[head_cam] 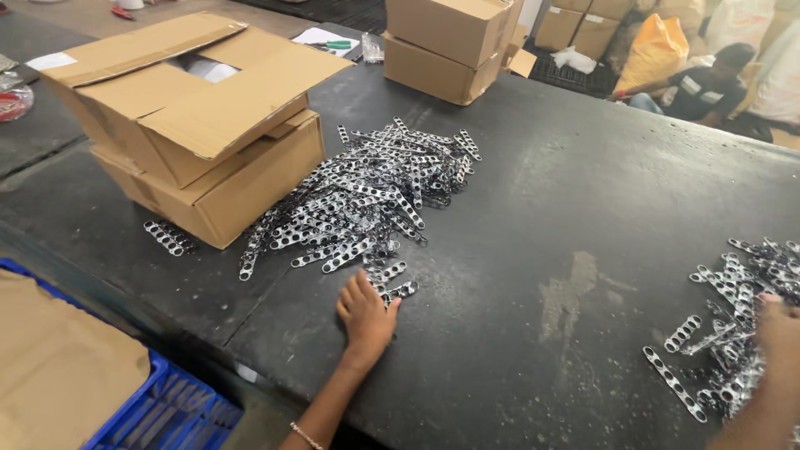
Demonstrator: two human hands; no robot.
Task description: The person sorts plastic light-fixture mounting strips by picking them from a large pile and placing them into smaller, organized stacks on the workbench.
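A big heap of shiny perforated metal strips (367, 196) lies in the middle of the black table (542, 208). My left hand (365, 317) rests flat on the table at the heap's near edge, fingers touching a couple of loose strips (393, 281). It holds nothing. A second, smaller pile of the same strips (733, 317) lies at the right edge. My right hand (779, 333) sits at that pile, mostly cut off by the frame, so its grasp is unclear.
Two stacked cardboard boxes (196, 125), the upper one open, stand at the left with a few strips (169, 237) beside them. More boxes (446, 46) sit at the far edge. A blue crate (167, 408) with brown cardboard is below left. A person (704, 83) sits on the floor beyond.
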